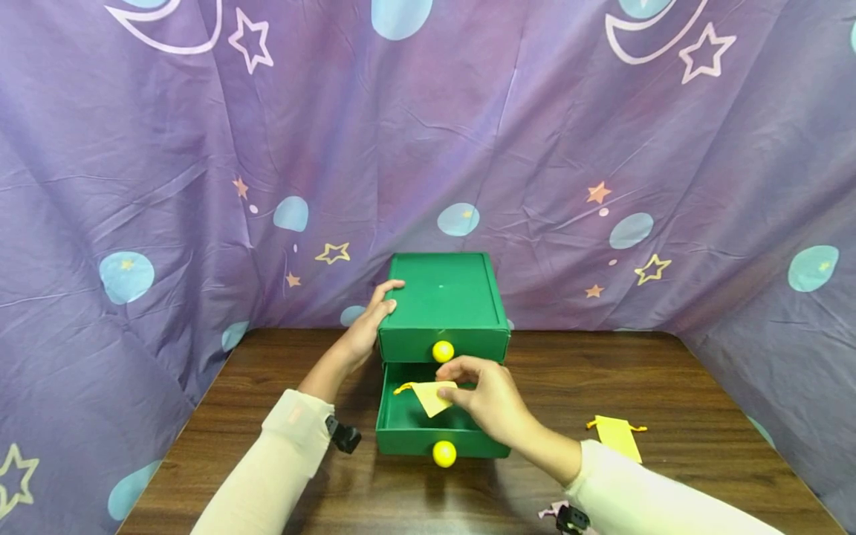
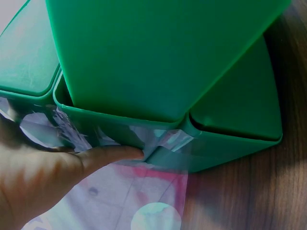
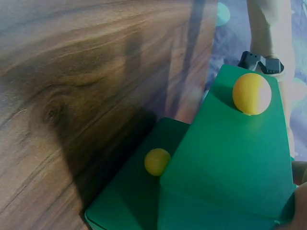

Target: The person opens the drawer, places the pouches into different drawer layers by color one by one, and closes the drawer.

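Observation:
A green two-drawer box [image 1: 441, 290] stands on the table, its lower drawer [image 1: 404, 443] pulled out and its upper drawer closed. Between thumb and fingertips my right hand [image 1: 491, 401] pinches a small yellow drawstring pouch [image 1: 431, 399], held over the open lower drawer with its orange cord trailing left. My left hand [image 1: 365, 325] rests against the box's left side, fingertips at the top edge. In the left wrist view the thumb [image 2: 112, 154] lies straight along the green side, over clear tape. The right wrist view catches only fingers [image 3: 301, 201] at its right edge.
Another yellow pouch [image 1: 618, 437] lies on the wooden table [image 1: 287, 461] to the right. A pale pink corded thing [image 1: 553, 510] shows beside the right cuff, mostly covered. Yellow ball knobs [image 1: 444, 454] stick out from both drawer fronts. A purple patterned cloth [image 1: 535, 148] hangs behind.

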A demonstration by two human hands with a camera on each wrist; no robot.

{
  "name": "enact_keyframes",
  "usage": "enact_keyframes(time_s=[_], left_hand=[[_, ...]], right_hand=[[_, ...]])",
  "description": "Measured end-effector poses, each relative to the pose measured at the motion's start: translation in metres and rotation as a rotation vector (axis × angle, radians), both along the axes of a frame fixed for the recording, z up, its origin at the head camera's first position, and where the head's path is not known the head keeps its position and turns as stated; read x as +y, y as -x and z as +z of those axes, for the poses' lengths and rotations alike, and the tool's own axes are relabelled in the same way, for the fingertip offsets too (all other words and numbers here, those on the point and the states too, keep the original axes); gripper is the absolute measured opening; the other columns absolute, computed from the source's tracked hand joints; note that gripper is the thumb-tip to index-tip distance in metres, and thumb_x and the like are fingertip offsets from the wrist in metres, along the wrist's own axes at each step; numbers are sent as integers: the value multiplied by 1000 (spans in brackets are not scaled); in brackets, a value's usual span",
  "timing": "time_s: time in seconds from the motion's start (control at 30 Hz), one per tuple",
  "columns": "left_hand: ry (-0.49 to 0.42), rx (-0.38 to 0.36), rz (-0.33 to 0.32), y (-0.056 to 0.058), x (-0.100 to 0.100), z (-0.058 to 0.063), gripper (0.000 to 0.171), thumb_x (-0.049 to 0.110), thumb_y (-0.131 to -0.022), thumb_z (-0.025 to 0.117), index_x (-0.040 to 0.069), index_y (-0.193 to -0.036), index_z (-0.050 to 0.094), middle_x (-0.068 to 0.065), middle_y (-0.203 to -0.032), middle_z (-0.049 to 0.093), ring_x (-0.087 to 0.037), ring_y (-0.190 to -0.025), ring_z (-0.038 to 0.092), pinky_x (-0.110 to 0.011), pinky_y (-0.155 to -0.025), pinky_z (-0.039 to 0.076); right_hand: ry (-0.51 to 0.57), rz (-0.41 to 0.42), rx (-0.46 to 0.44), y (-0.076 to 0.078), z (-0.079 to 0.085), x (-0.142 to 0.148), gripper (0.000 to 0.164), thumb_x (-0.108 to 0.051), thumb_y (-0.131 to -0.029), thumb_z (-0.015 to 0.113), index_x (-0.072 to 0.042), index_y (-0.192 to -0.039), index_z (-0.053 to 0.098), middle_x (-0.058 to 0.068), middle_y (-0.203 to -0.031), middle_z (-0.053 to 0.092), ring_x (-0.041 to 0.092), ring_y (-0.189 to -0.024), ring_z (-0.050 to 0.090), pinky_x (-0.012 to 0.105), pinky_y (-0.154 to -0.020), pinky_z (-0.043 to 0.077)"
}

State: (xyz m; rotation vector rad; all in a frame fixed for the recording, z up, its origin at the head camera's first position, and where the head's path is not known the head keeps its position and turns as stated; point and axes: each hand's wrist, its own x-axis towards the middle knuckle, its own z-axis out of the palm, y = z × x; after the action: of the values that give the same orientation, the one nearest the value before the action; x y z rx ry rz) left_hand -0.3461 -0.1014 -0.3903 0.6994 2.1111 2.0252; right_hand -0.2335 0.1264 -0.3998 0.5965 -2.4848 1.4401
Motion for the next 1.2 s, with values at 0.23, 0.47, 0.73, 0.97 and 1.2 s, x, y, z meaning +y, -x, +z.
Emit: enact_keyframes(time_s=[0.23,0.47,0.73,0.97,1.2], left_hand=[[-5,-3,-1,-1,1,0,51,23,-108,29,14,-158,24,-21,-159,23,-33,-132,38,-40,-110,32],[-4,4,1,0,-1,-1,51,23,-108,29,13,-158,23,-22,-160,21,-35,-136,36,-46,-115,28],[-5,1,-2,0,-2,-1,51,21,-108,29,14,-159,23,-20,-163,17,-36,-138,33,-49,-116,26],[-10,0,-4,0,-2,-1,51,22,-108,29,13,-158,23,-21,-161,20,-35,-135,35,-46,-114,28],[-7,3,-3,1,-1,-1,51,23,-108,28,13,-158,23,-21,-162,17,-36,-136,33,-47,-114,28]], right_hand=[[-46,18,-24,2,-3,-6,18,-2,-81,84,-10,-95,75,-1,-90,77,15,-85,72,31,-80,57],[-91,28,-38,1,-6,-6,17,-5,-82,84,-11,-95,75,-2,-91,76,16,-88,73,32,-80,58],[-115,58,-48,-1,-7,-7,18,-1,-82,83,-9,-95,74,2,-91,76,15,-87,72,28,-80,58],[-98,71,-49,1,-9,-6,18,-2,-82,84,-7,-96,74,3,-92,77,15,-86,73,29,-81,58],[-78,73,-67,2,-9,-5,19,-1,-81,84,-6,-97,74,5,-92,77,15,-85,72,28,-81,58]])
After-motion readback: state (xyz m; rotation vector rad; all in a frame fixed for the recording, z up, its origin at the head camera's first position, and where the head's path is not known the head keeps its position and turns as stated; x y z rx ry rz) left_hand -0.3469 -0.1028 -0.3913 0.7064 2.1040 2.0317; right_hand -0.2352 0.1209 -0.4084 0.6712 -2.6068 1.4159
